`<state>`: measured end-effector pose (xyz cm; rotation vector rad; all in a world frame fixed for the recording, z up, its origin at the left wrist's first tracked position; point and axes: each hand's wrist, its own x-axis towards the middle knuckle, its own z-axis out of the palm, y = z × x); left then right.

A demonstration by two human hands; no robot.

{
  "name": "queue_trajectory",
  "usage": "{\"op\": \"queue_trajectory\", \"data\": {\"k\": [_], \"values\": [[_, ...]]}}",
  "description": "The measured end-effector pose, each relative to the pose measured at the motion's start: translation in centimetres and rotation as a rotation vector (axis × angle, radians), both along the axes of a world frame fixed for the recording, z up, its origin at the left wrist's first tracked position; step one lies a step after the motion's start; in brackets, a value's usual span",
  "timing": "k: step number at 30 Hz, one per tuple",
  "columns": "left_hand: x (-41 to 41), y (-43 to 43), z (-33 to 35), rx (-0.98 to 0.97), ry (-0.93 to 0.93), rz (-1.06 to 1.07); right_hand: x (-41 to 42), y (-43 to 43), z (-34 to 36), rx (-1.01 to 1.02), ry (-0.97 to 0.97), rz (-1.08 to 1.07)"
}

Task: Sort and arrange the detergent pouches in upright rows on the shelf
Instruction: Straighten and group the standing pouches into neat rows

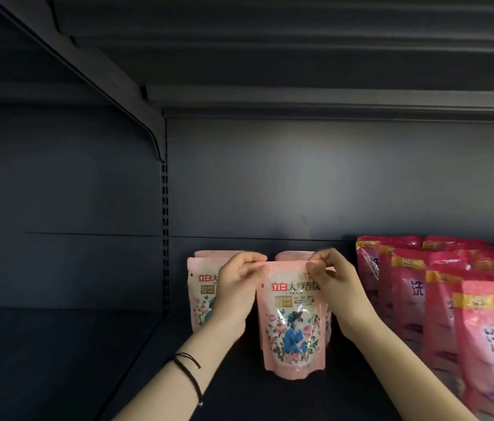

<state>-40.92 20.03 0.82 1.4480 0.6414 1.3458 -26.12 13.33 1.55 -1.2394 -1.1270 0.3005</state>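
The dark shelf [270, 399] took the weight. The pale pink floral pouch [293, 323] stood upright near the front of the deck with its printed face towards me. Its base seemed to touch the deck, though I could not be sure. I held it by the top seal only. My left hand [236, 287] pinched the left corner and my right hand [334, 284] pinched the right corner, with fingers curled and thumbs in front. I judged that this grip kept the soft bag stretched flat and square, so it would head its row without slumping.

To my right the magenta pouches [452, 299] stood in deep, crowded rows. They were close beside my right forearm and left little room on that side. Just behind my hands stood more pale pink pouches [201, 299], one group to the left and another hidden behind the pouch I held. My left hand covered part of the left group. The slotted upright [165, 238] marked the bay's left edge. Black cords [191, 369] circled my left wrist.
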Motion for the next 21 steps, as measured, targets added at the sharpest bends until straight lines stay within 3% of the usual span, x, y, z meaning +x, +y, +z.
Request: {"op": "queue_trajectory", "data": {"k": [10, 15, 21], "values": [[4.3, -1.4, -1.3, 0.043, 0.133, -0.045, 4.4, -1.4, -1.5, -0.082, -0.081, -0.159], [1.6, -0.6, -0.2, 0.284, 0.372, 0.008, 4.4, -1.9, -0.5, -0.11, -0.578, -0.258], [-6.1, 1.7, 1.3, 0.765, 0.983, 0.422, 0.1, -1.2, 2.2, -0.114, -1.122, -0.334]]}}
